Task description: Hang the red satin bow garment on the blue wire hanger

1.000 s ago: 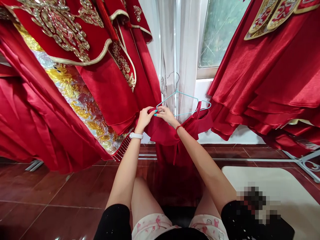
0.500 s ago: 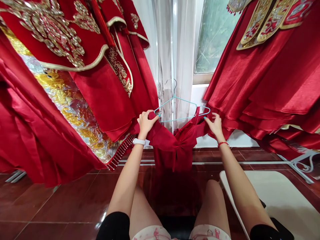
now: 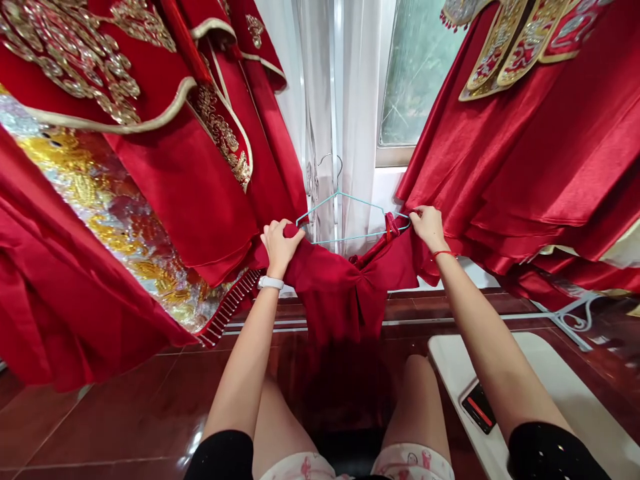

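A: How do the hands stand?

B: Both are nearly closed, thumb against fingers. Near the centre of the frame, the left hand (image 3: 281,248) pinches the dress (image 3: 335,293) at its left shoulder. The right hand (image 3: 427,228), right of centre, pinches the edge of its other shoulder. I can't tell whether either grip also takes in the hanger (image 3: 339,193).

A: What has just changed?

B: The right hand. Half a second ago it was spread beside that shoulder; now its fingers have come together there. I'd judge that both top corners are now under control, so the neckline can be kept level and spread.

A: And where is the dress?

B: In the middle of the frame, front facing the wearer of the camera, its skirt dropping into shadow between the knees. A strap (image 3: 391,227) loops over the hanger's right end.

A: Does the hook hang on the pole (image 3: 336,100)?

B: It shows in front of it; I can't tell if it's hooked.

A: Further out?

B: A beaded jacket (image 3: 90,60) at upper left, red skirts (image 3: 550,160) at right, and a phone (image 3: 479,405) on the white tabletop (image 3: 565,390) at lower right.
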`<action>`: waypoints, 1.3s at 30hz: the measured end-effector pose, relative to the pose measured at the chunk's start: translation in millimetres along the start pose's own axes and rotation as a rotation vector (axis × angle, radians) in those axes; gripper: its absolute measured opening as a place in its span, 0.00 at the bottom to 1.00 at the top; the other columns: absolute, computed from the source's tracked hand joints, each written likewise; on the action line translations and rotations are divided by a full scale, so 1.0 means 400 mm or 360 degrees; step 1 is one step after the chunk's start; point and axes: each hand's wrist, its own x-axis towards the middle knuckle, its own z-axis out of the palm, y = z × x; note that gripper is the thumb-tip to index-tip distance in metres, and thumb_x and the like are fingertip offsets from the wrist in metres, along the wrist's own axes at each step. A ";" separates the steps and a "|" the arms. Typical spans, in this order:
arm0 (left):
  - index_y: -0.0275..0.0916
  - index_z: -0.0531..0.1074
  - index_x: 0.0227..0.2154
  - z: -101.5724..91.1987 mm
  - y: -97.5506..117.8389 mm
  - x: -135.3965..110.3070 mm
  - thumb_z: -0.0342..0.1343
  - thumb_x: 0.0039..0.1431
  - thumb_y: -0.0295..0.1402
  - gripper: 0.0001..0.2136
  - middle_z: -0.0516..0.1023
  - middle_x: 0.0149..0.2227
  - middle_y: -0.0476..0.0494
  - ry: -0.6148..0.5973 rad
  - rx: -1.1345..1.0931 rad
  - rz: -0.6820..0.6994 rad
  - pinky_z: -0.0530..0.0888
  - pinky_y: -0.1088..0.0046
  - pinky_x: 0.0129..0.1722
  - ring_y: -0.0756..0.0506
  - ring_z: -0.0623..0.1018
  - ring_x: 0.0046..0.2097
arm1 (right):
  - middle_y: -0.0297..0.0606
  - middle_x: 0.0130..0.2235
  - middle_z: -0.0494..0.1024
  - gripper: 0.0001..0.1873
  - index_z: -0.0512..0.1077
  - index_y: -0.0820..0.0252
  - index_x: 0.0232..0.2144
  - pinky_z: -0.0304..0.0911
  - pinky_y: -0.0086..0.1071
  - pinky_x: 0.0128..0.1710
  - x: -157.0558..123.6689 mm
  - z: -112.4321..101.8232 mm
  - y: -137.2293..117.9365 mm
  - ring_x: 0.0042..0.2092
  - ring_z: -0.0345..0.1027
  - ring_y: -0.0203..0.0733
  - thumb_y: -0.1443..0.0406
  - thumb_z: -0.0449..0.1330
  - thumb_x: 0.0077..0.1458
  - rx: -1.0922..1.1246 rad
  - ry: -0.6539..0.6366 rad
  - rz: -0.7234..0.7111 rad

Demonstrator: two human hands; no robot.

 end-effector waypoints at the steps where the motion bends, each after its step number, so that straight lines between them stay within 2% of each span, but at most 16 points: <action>1: 0.43 0.77 0.38 0.000 0.000 -0.001 0.58 0.59 0.40 0.09 0.77 0.43 0.39 0.0002 0.0007 0.0003 0.67 0.57 0.53 0.34 0.73 0.51 | 0.53 0.38 0.83 0.19 0.81 0.68 0.43 0.65 0.39 0.46 0.007 -0.008 -0.015 0.42 0.75 0.53 0.68 0.52 0.57 -0.0042 -0.0013 -0.0025; 5: 0.42 0.76 0.37 0.007 0.000 -0.008 0.59 0.58 0.40 0.09 0.77 0.43 0.38 0.0013 0.0029 0.0015 0.68 0.57 0.52 0.33 0.73 0.51 | 0.53 0.43 0.83 0.19 0.80 0.66 0.45 0.64 0.40 0.48 0.015 -0.027 -0.076 0.45 0.74 0.55 0.68 0.51 0.59 -0.0147 -0.0017 -0.0154; 8: 0.43 0.76 0.39 0.012 0.001 -0.008 0.59 0.58 0.40 0.09 0.76 0.43 0.38 -0.0003 -0.0001 0.0013 0.68 0.56 0.53 0.32 0.72 0.52 | 0.52 0.41 0.82 0.18 0.79 0.64 0.45 0.64 0.40 0.47 0.012 -0.025 -0.114 0.44 0.74 0.55 0.67 0.52 0.60 -0.0146 -0.0002 -0.0264; 13: 0.44 0.75 0.43 -0.011 0.009 -0.019 0.59 0.59 0.39 0.11 0.75 0.46 0.35 -0.0097 -0.0084 -0.0032 0.67 0.52 0.56 0.30 0.71 0.54 | 0.50 0.37 0.82 0.16 0.79 0.63 0.43 0.63 0.41 0.44 -0.009 -0.019 -0.132 0.40 0.73 0.55 0.66 0.53 0.60 -0.0068 0.0022 -0.0377; 16: 0.41 0.71 0.53 -0.020 0.048 -0.069 0.57 0.61 0.37 0.18 0.70 0.56 0.31 0.0096 -0.0146 -0.0009 0.64 0.49 0.61 0.29 0.67 0.61 | 0.49 0.35 0.82 0.17 0.79 0.65 0.43 0.62 0.39 0.43 -0.028 -0.024 -0.122 0.38 0.73 0.53 0.65 0.53 0.60 -0.0043 -0.0001 -0.0414; 18: 0.39 0.67 0.58 0.002 0.100 -0.118 0.54 0.63 0.32 0.20 0.66 0.61 0.30 0.0173 -0.0260 0.0190 0.61 0.50 0.64 0.31 0.64 0.64 | 0.49 0.34 0.82 0.18 0.79 0.66 0.44 0.62 0.39 0.41 -0.039 -0.028 -0.116 0.36 0.73 0.52 0.65 0.53 0.60 -0.0027 -0.0005 -0.0414; 19: 0.40 0.67 0.58 0.024 0.134 -0.142 0.53 0.63 0.29 0.20 0.67 0.60 0.31 0.0083 -0.0349 0.0346 0.61 0.52 0.65 0.33 0.65 0.64 | 0.49 0.34 0.81 0.18 0.79 0.66 0.44 0.62 0.38 0.41 -0.043 -0.030 -0.114 0.36 0.72 0.51 0.64 0.53 0.60 -0.0019 -0.0007 -0.0413; 21: 0.41 0.69 0.55 0.086 0.211 -0.178 0.50 0.63 0.25 0.18 0.70 0.56 0.34 -0.0246 -0.0556 0.0570 0.64 0.58 0.64 0.37 0.69 0.61 | 0.47 0.33 0.81 0.18 0.79 0.66 0.44 0.61 0.37 0.39 -0.050 -0.034 -0.112 0.35 0.72 0.50 0.64 0.53 0.60 -0.0009 -0.0015 -0.0412; 22: 0.41 0.70 0.54 0.121 0.251 -0.188 0.49 0.63 0.24 0.18 0.72 0.54 0.36 -0.0419 -0.0657 0.0571 0.67 0.61 0.62 0.39 0.72 0.59 | 0.46 0.32 0.81 0.18 0.79 0.65 0.43 0.61 0.37 0.39 -0.052 -0.037 -0.112 0.34 0.72 0.50 0.64 0.53 0.60 -0.0006 -0.0024 -0.0416; 23: 0.41 0.70 0.53 0.153 0.289 -0.194 0.49 0.64 0.24 0.16 0.72 0.53 0.36 -0.0548 -0.0751 0.0476 0.69 0.64 0.59 0.41 0.75 0.56 | 0.46 0.31 0.80 0.17 0.79 0.65 0.43 0.61 0.36 0.39 -0.054 -0.040 -0.111 0.34 0.72 0.50 0.64 0.53 0.60 -0.0002 -0.0037 -0.0425; 25: 0.39 0.71 0.52 0.202 0.354 -0.197 0.50 0.67 0.28 0.13 0.71 0.53 0.35 -0.0599 -0.0806 0.0247 0.72 0.65 0.55 0.42 0.78 0.52 | 0.45 0.31 0.80 0.17 0.79 0.64 0.44 0.61 0.35 0.38 -0.058 -0.047 -0.108 0.33 0.72 0.49 0.63 0.53 0.60 0.0000 -0.0064 -0.0444; 27: 0.39 0.72 0.51 0.221 0.394 -0.194 0.52 0.67 0.32 0.12 0.71 0.54 0.34 -0.0549 -0.0728 0.0157 0.73 0.64 0.51 0.40 0.79 0.50 | 0.44 0.31 0.80 0.17 0.79 0.63 0.44 0.61 0.35 0.37 -0.062 -0.054 -0.103 0.33 0.72 0.48 0.63 0.54 0.60 -0.0010 -0.0076 -0.0463; 30: 0.41 0.74 0.53 0.209 0.413 -0.190 0.53 0.68 0.35 0.14 0.72 0.56 0.34 -0.0488 -0.0588 0.0242 0.72 0.64 0.47 0.39 0.80 0.46 | 0.44 0.32 0.81 0.16 0.79 0.63 0.44 0.62 0.35 0.38 -0.066 -0.061 -0.098 0.34 0.72 0.48 0.63 0.54 0.60 -0.0034 -0.0071 -0.0481; 33: 0.43 0.75 0.54 0.199 0.413 -0.179 0.51 0.70 0.37 0.15 0.78 0.53 0.36 -0.0491 -0.0627 0.0356 0.71 0.64 0.48 0.38 0.79 0.48 | 0.45 0.32 0.81 0.16 0.78 0.63 0.43 0.62 0.35 0.37 -0.068 -0.059 -0.100 0.33 0.72 0.48 0.63 0.53 0.61 -0.0018 -0.0085 -0.0484; 36: 0.43 0.80 0.49 0.218 0.422 -0.163 0.54 0.68 0.38 0.13 0.83 0.47 0.37 -0.0531 -0.0681 0.0371 0.70 0.60 0.50 0.35 0.76 0.52 | 0.45 0.31 0.80 0.16 0.78 0.63 0.42 0.61 0.36 0.36 -0.070 -0.051 -0.101 0.33 0.71 0.49 0.63 0.53 0.60 0.0026 -0.0092 -0.0482; 39: 0.44 0.81 0.45 0.249 0.436 -0.150 0.59 0.65 0.35 0.10 0.84 0.41 0.38 -0.0471 -0.0688 0.0289 0.69 0.58 0.48 0.35 0.75 0.51 | 0.43 0.29 0.79 0.15 0.78 0.62 0.42 0.61 0.35 0.35 -0.073 -0.047 -0.094 0.32 0.70 0.48 0.63 0.53 0.60 0.0052 -0.0117 -0.0509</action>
